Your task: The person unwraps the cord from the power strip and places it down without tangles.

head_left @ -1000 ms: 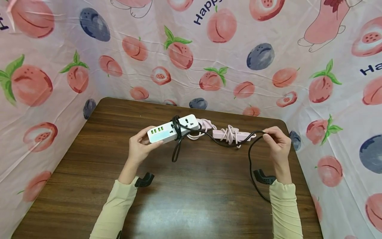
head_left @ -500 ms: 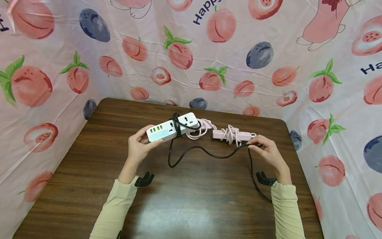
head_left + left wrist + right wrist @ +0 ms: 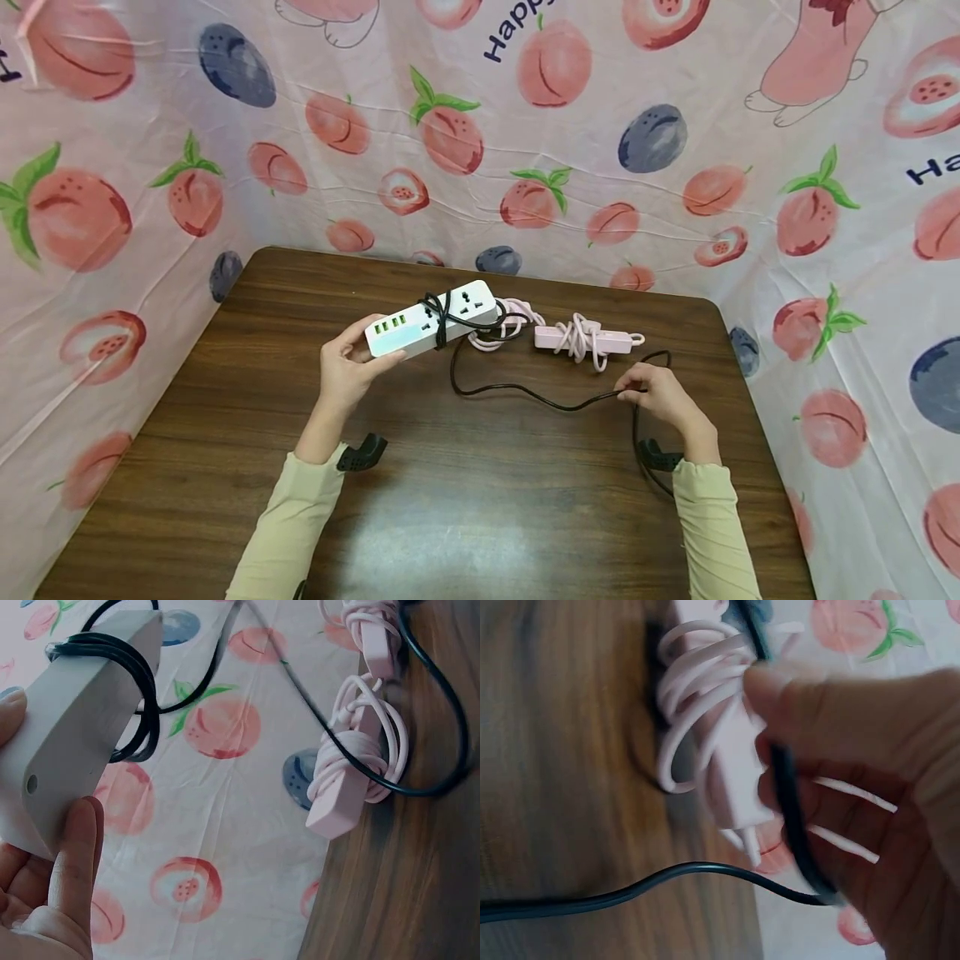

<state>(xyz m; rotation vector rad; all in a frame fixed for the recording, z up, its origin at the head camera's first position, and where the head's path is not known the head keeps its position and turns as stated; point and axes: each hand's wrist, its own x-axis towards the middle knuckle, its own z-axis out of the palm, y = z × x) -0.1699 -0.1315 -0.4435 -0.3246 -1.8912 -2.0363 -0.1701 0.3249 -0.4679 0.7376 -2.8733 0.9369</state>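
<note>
My left hand grips the left end of a white power strip, held tilted with its right end higher. Green USB ports and sockets show on its face. Black cord is wound around the strip's middle. From there a loose length of the black cord runs right, to where my right hand pinches it between thumb and fingers. Past that hand the cord loops and hangs down toward the right sleeve. In the right wrist view the cord passes through the blurred fingers.
Two pink power strips with pink cords wrapped round them lie at the back of the brown wooden table: one pink strip at right, another pink strip partly behind the white one. A fruit-print cloth hangs around the table.
My right hand has moved down and slightly left with the black cord, which now sags lower between the hands. A loop has come off the winding. The left hand keeps its hold on the power strip.
</note>
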